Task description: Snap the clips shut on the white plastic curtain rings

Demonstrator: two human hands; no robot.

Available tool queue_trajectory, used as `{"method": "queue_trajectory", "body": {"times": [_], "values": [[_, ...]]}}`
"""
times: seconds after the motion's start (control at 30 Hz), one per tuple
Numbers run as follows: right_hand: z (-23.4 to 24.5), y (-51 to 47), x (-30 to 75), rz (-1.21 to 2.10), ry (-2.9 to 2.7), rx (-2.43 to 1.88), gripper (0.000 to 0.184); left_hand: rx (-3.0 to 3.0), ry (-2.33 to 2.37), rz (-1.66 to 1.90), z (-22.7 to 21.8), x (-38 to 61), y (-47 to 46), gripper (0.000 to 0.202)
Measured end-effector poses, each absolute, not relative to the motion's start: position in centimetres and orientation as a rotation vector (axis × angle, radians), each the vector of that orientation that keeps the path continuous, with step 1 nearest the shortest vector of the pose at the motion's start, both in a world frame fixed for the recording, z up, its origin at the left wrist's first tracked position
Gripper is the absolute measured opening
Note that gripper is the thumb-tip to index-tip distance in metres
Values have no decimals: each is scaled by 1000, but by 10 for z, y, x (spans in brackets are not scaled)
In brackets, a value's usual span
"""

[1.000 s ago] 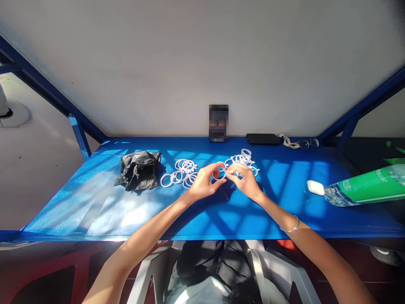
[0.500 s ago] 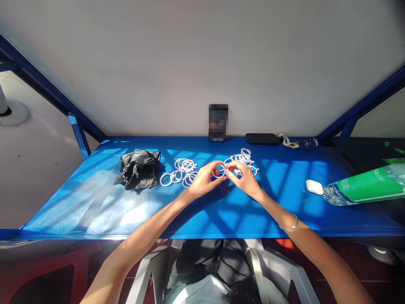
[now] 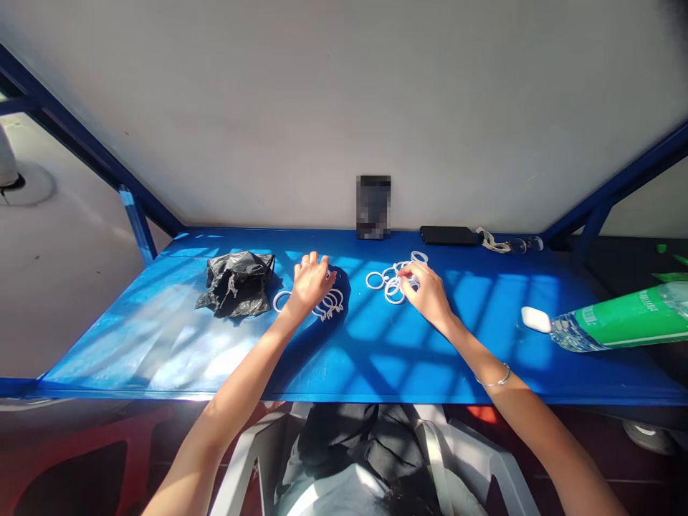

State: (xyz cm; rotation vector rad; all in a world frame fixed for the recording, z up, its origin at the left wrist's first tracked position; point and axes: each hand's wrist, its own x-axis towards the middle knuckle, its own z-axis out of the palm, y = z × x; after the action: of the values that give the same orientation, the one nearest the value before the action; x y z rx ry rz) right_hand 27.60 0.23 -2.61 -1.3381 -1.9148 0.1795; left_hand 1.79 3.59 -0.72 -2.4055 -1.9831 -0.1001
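From the head camera, here we go: the left hand (image 3: 312, 281) is palm down over the left pile of white rings (image 3: 334, 305), fingers loosely parted, undersides hidden, so I can't tell whether it has hold of one. Across the blue table (image 3: 226, 358), the right hand (image 3: 428, 295) is at the right pile of white rings (image 3: 394, 290), thumb and fingertips drawn close; a ring between them? Can't tell.

Handling these well, I'd say, means a light pinch on one rim, clear of the little knobs, while the right fingers steady their overlapping pile. A broad grab could drag neighbours along.

And what a change from half a second ago! The hands were together then, a ring between them; now they're well apart, and a single ring (image 3: 375, 288) lies at the right pile's left end. The black bag (image 3: 241, 281) hasn't budged.
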Motion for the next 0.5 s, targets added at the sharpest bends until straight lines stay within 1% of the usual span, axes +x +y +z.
{"method": "queue_trajectory", "body": {"times": [0.17, 0.33, 0.5], "values": [[-28, 4, 279, 141, -1932, -1389, 10, -2409, -2012, -10, -14, 8, 41, 33], [-27, 4, 278, 159, -1945, -1359, 12, -2480, -1872, -100, -26, 5, 45, 39], [-26, 3, 276, 191, -1942, -1329, 13, -2454, -1901, -107, -21, 10, 44, 36]]}}
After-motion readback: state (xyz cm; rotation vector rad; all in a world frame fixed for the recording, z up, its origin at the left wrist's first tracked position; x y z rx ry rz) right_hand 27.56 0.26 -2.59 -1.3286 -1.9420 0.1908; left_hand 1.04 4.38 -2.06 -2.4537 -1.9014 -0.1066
